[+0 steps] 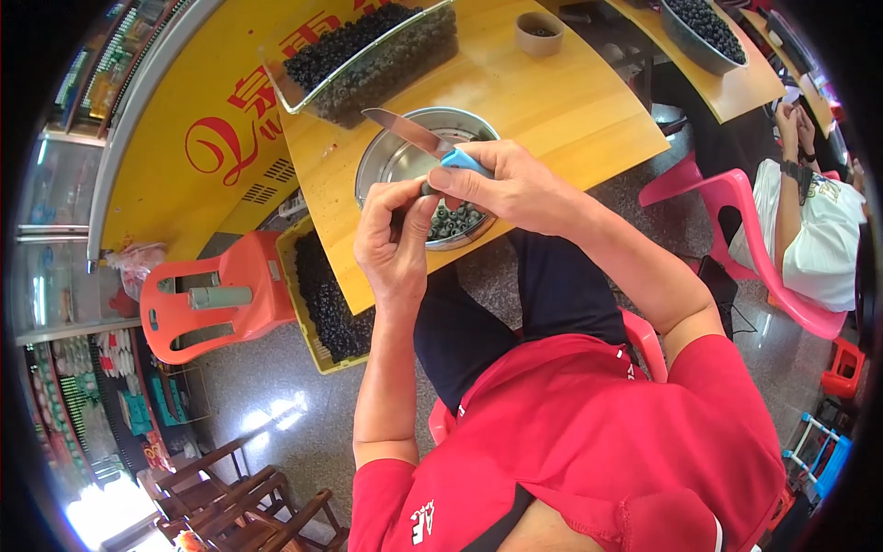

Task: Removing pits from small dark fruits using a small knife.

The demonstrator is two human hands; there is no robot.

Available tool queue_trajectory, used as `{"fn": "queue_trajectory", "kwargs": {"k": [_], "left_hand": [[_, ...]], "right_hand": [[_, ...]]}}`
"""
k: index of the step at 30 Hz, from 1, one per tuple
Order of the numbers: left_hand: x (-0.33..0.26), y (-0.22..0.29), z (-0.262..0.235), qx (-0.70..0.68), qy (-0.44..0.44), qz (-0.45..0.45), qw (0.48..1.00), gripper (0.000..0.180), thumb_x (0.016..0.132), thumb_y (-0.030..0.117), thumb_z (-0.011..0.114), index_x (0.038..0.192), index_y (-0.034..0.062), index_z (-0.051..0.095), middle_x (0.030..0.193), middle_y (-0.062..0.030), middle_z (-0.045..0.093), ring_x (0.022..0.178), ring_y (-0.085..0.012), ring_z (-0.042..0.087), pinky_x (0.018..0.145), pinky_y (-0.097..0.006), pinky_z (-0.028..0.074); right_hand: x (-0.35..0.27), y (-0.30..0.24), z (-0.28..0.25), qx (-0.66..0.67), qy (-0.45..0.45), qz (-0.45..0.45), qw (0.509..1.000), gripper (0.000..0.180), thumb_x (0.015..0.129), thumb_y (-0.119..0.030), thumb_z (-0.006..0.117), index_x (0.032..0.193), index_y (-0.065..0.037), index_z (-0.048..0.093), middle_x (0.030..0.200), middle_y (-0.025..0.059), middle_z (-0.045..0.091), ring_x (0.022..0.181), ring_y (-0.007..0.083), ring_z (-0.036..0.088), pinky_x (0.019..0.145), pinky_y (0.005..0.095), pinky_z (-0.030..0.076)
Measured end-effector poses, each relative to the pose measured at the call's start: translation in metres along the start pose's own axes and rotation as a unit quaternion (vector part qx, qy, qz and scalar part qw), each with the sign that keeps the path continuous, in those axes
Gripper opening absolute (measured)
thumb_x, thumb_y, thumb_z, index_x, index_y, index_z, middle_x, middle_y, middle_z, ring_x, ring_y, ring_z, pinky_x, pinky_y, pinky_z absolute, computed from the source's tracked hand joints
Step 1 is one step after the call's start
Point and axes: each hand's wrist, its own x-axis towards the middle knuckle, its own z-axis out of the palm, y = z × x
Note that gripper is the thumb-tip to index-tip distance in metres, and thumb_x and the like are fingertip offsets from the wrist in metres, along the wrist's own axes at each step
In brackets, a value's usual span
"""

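My right hand (526, 189) grips a knife by its blue handle (465, 163). The knife's blade (405, 132) points up and to the left, over the rim of a round metal bowl (372, 170). Between the thumb and fingers of my left hand (394, 241) is a small dark round piece (427, 189), partly covered by the fingertips. My right thumb reaches to that piece too. Both hands are close together above the near side of the bowl. Several grey-green round pieces (451, 223) lie in the bowl, partly hidden by my hands.
A clear bin (368, 69) of dark round pieces and a small cup (538, 34) stand on the wooden table (570, 110). A yellow crate (326, 359) of dark pieces sits beside an orange chair (216, 294). To the right, another person (809, 221) sits on a pink chair (717, 193).
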Motion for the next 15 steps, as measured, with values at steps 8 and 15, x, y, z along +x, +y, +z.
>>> {"fn": "queue_trajectory", "kwargs": {"k": [8, 15], "left_hand": [[-0.014, -0.008, -0.054, -0.227, 0.117, -0.087, 0.963, 0.012, 0.089, 0.001, 0.059, 0.101, 0.0041, 0.059, 0.089, -0.0034, 0.058, 0.072, -0.0065, 0.049, 0.061, -0.018, 0.04], [-0.097, -0.098, -0.199, -0.318, 0.299, -0.235, 0.868, 0.009, 0.091, 0.012, 0.061, 0.098, 0.0069, 0.059, 0.09, -0.0058, 0.062, 0.06, -0.0087, 0.049, 0.049, -0.018, 0.039]], "right_hand": [[0.005, 0.02, -0.019, -0.02, 0.032, -0.021, 0.999, 0.024, 0.094, -0.028, 0.057, 0.095, -0.006, 0.067, 0.078, -0.0028, 0.06, 0.06, 0.001, 0.044, 0.051, 0.0176, 0.032], [0.006, 0.073, -0.086, -0.058, 0.258, 0.035, 0.964, 0.021, 0.093, -0.023, 0.059, 0.092, -0.003, 0.065, 0.075, -0.0035, 0.058, 0.053, 0.0002, 0.038, 0.048, 0.0174, 0.029]]}}
